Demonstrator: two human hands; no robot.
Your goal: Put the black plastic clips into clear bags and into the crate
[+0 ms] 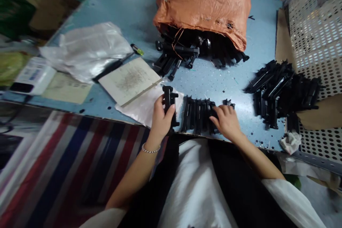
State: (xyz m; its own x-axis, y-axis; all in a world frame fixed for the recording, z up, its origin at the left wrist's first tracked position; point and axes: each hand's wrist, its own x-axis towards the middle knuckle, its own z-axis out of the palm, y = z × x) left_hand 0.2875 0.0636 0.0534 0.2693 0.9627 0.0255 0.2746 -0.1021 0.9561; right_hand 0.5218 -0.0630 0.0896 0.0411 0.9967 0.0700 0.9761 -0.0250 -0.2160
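My left hand (161,115) is closed around a black plastic part (168,101), a long bar with short pegs on its side, held upright near the table's front edge. To its right, several similar black parts (197,114) stand side by side in a row. My right hand (227,119) is at the right end of this row, thumb and bent fingers closed on the last part there; the palm side is hidden. Just beyond its knuckles, the end of another black part (229,103) shows, the remainder covered by the hand.
An orange woven sack (203,3) spills black parts at the back. More parts lie piled (278,85) on the right by a perforated white crate (317,39). Leftward are a pale board (130,78), clear plastic bags (91,46), a cutter (137,50) and a white box (33,74).
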